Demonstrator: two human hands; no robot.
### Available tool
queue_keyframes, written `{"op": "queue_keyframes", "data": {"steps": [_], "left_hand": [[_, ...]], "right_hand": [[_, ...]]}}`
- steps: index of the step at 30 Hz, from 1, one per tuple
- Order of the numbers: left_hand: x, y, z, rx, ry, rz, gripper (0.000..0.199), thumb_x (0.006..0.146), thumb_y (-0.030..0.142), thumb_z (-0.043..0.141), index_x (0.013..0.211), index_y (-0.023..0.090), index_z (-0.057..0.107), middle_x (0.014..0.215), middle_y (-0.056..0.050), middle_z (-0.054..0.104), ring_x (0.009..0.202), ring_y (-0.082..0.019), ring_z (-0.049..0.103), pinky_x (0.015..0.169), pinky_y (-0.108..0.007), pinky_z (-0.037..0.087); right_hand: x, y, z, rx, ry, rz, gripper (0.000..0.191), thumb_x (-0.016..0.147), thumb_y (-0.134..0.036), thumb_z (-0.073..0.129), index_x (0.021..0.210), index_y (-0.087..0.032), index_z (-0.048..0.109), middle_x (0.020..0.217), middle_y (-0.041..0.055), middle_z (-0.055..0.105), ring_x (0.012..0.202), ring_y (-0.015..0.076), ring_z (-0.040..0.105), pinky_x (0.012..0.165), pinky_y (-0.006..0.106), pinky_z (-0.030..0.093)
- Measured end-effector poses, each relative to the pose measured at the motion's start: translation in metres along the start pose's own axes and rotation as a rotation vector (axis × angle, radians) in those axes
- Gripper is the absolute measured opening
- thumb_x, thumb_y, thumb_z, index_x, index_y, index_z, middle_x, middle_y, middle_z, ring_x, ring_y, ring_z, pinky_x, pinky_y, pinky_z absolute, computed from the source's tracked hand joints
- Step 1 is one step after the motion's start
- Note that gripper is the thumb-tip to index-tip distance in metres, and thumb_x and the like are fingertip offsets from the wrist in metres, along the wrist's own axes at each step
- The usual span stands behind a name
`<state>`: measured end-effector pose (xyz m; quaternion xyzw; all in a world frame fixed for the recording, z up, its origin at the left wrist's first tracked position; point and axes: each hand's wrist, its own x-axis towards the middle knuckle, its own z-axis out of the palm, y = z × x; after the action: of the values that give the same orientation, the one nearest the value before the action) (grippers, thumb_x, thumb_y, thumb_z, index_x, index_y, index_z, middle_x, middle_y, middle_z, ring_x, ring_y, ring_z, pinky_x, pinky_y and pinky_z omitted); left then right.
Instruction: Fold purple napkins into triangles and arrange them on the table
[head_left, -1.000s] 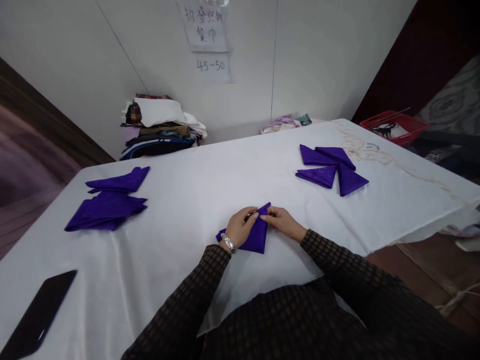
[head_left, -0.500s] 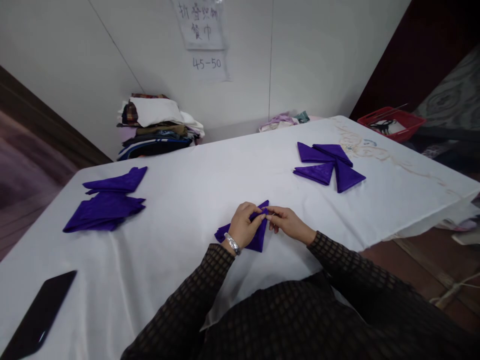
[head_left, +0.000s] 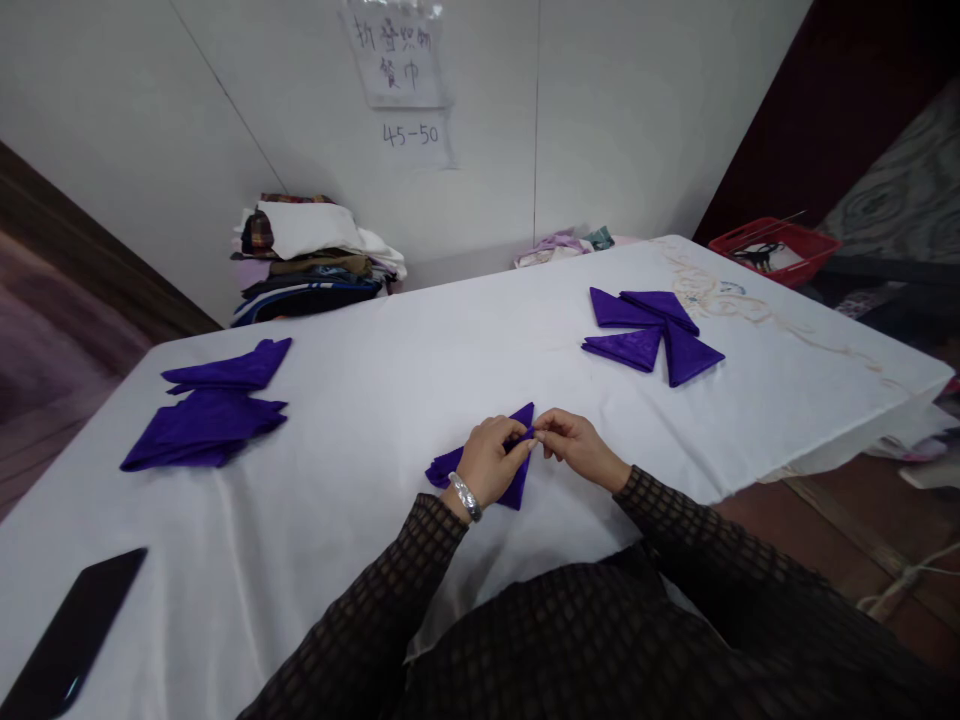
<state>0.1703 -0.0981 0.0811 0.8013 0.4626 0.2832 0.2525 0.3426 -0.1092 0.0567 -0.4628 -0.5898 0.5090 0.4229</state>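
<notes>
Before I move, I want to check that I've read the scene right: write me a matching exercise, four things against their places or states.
1. Silver bracelet
2. Red basket
3. Black slab
4. Right hand

A. beyond the white tablecloth, far right
B. pinching purple cloth
C. above the left hand's cuff
D. near left

Pairs: 1-C, 2-A, 3-D, 4-B

plain purple cloth (head_left: 517,488), brown-checked dark sleeves (head_left: 379,585)
</notes>
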Motion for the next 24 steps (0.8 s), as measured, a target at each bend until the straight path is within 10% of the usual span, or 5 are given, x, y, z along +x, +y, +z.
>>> {"op": "queue_keyframes", "data": {"steps": [24], "left_hand": [[0.026, -0.012, -0.001, -0.179, -0.299, -0.276, 0.039, 0.08, 0.047, 0.047, 0.057, 0.018, 0.061, 0.048, 0.003, 0.051, 0.048, -0.011, 0.044, 0.048, -0.025, 0.031]], "right_hand": [[-0.009, 0.013, 0.009, -0.037, 0.03, 0.092, 0.023, 0.079, -0.041, 0.055, 0.07, -0.02, 0.048, 0.056, -0.0052, 0.047, 0.05, 0.0097, 0.047, 0.049, 0.022, 0.04]]}}
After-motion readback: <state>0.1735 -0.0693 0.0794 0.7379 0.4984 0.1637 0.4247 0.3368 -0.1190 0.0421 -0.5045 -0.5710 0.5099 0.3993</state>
